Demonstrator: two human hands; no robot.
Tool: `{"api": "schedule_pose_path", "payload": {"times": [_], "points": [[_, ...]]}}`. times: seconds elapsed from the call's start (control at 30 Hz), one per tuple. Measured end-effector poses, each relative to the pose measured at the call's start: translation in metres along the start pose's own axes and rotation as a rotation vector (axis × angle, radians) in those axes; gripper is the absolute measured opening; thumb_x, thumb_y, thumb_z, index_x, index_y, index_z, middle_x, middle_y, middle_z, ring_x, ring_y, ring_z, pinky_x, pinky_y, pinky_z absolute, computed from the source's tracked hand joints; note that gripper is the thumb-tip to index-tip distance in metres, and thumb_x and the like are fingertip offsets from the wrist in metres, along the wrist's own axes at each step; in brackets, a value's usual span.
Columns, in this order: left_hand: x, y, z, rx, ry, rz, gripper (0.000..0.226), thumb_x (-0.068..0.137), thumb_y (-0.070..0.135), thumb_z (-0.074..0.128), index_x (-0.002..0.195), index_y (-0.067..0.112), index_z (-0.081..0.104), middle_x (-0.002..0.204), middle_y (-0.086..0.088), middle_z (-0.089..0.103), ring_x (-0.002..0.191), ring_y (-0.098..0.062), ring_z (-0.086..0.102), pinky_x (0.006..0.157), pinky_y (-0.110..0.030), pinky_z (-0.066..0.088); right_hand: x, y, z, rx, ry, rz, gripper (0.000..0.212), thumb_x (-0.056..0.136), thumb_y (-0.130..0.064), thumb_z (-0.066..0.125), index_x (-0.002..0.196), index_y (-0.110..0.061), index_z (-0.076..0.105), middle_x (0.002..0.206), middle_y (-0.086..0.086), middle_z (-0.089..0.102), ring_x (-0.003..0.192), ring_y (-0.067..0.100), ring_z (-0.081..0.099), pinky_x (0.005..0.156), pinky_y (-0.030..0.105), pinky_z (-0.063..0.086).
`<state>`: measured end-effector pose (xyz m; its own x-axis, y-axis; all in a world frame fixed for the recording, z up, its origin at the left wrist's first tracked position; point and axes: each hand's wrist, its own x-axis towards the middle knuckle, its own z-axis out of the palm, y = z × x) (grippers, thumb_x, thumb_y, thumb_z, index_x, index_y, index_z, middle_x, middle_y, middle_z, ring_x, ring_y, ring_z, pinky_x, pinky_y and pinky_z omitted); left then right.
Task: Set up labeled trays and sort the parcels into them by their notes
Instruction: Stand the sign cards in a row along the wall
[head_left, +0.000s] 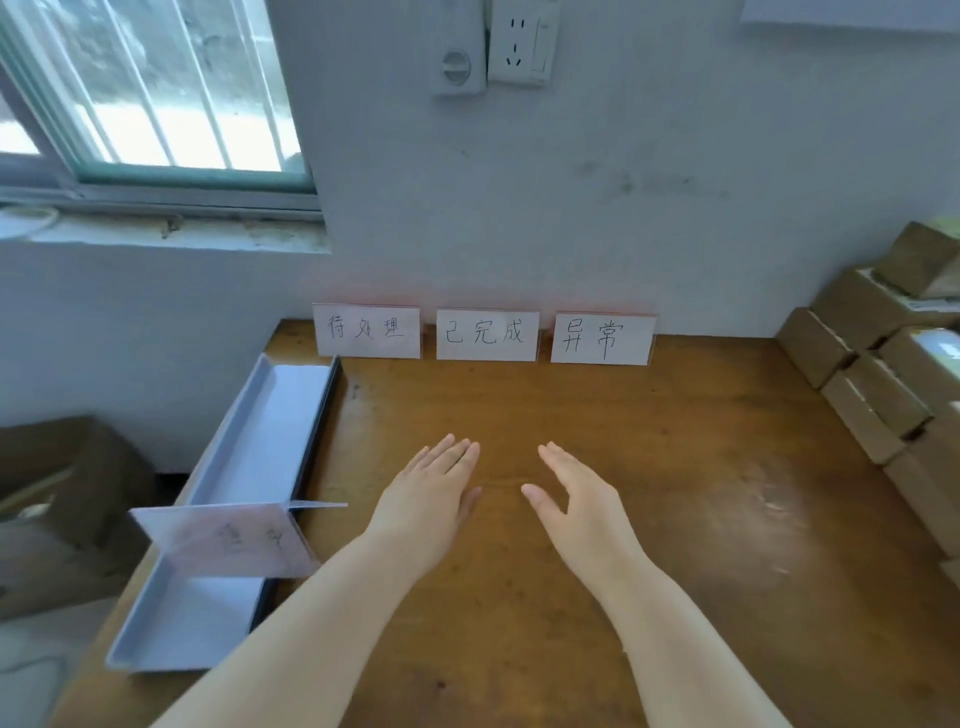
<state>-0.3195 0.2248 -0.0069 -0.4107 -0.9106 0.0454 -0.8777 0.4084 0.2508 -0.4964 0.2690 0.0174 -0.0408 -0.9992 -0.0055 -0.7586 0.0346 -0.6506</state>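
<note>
Wooden table by wall; 3 labels propped at back, prob. marking tray spots; trays at left edge w/ a card on top; parcels piled right, unsorted; left hand & right hand mid-table, fingers straight, holding nothing.

Wooden table, back edge butted to the wall. Three label cards stand in a row along that back edge, reading 待处理, 已完成, 异常 left to right. Grey tray lies lengthwise along the left edge; cardboard parcels are stacked along the right edge.
</note>
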Motion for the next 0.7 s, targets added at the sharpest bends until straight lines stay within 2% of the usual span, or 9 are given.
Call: {"api": "schedule_pose_path", "payload": {"times": [0.2, 0.27, 0.37, 0.4, 0.5, 0.6, 0.7], "points": [[-0.041, -0.007, 0.003, 0.05, 0.054, -0.044, 0.055, 0.103, 0.039, 0.027, 0.153, 0.021, 0.013, 0.159, 0.006, 0.013, 0.148, -0.011, 0.002, 0.113, -0.024, -0.006, -0.027, -0.016, 0.014, -0.008, -0.097, -0.026, 0.058, 0.096, -0.036, 0.051, 0.149, -0.026, 0.029, 0.155, -0.012, 0.025, 0.143, 0.002, 0.019, 0.106, 0.012, 0.012], [-0.053, -0.011, 0.003, 0.03, 0.072, -0.049, 0.054, 0.102, 0.037, 0.034, 0.151, 0.022, 0.018, 0.158, 0.005, 0.019, 0.147, -0.011, 0.006, 0.116, -0.028, 0.0, -0.034, -0.022, 0.013, -0.002, -0.13, -0.057, 0.059, 0.096, -0.036, 0.051, 0.149, -0.026, 0.027, 0.155, -0.012, 0.024, 0.143, 0.002, 0.019, 0.106, 0.011, 0.012], [-0.084, -0.021, -0.002, 0.037, 0.16, -0.101, 0.051, 0.094, 0.029, 0.056, 0.142, 0.017, 0.043, 0.145, -0.001, 0.046, 0.139, -0.017, 0.031, 0.113, -0.04, 0.028, -0.042, -0.028, 0.009, 0.009, -0.213, -0.13, 0.06, 0.096, -0.035, 0.051, 0.149, -0.027, 0.026, 0.155, -0.015, 0.024, 0.142, -0.001, 0.018, 0.105, 0.009, 0.011], [-0.097, -0.026, -0.002, 0.044, 0.196, -0.128, 0.048, 0.092, 0.026, 0.06, 0.138, 0.015, 0.049, 0.141, -0.002, 0.05, 0.136, -0.019, 0.037, 0.11, -0.043, 0.032, -0.045, -0.029, 0.008, 0.014, -0.238, -0.145, 0.06, 0.096, -0.035, 0.052, 0.149, -0.027, 0.025, 0.154, -0.016, 0.023, 0.141, -0.003, 0.017, 0.104, 0.008, 0.01], [-0.13, -0.039, -0.009, 0.053, 0.303, -0.245, 0.043, 0.094, 0.025, 0.056, 0.134, 0.011, 0.054, 0.139, -0.006, 0.052, 0.133, -0.021, 0.039, 0.107, -0.048, 0.03, -0.048, -0.034, 0.007, 0.028, -0.307, -0.188, 0.06, 0.096, -0.036, 0.051, 0.149, -0.029, 0.024, 0.153, -0.019, 0.023, 0.132, -0.013, 0.013, 0.101, 0.002, 0.007], [-0.144, -0.054, -0.019, 0.068, 0.345, -0.3, 0.045, 0.094, 0.031, 0.053, 0.134, 0.01, 0.053, 0.139, -0.006, 0.049, 0.132, -0.02, 0.036, 0.107, -0.047, 0.029, -0.046, -0.043, 0.012, 0.025, -0.34, -0.221, 0.06, 0.095, -0.035, 0.052, 0.149, -0.03, 0.024, 0.152, -0.02, 0.025, 0.125, -0.017, 0.011, 0.096, -0.003, 0.003], [-0.152, -0.076, -0.026, 0.057, 0.335, -0.358, 0.056, 0.085, 0.019, 0.067, 0.138, 0.012, 0.049, 0.141, -0.001, 0.041, 0.133, -0.017, 0.032, 0.109, -0.044, 0.027, -0.044, -0.06, 0.026, 0.019, -0.364, -0.259, 0.061, 0.095, -0.033, 0.053, 0.148, -0.029, 0.025, 0.152, -0.019, 0.027, 0.125, -0.016, 0.011, 0.096, -0.003, 0.004]]}}
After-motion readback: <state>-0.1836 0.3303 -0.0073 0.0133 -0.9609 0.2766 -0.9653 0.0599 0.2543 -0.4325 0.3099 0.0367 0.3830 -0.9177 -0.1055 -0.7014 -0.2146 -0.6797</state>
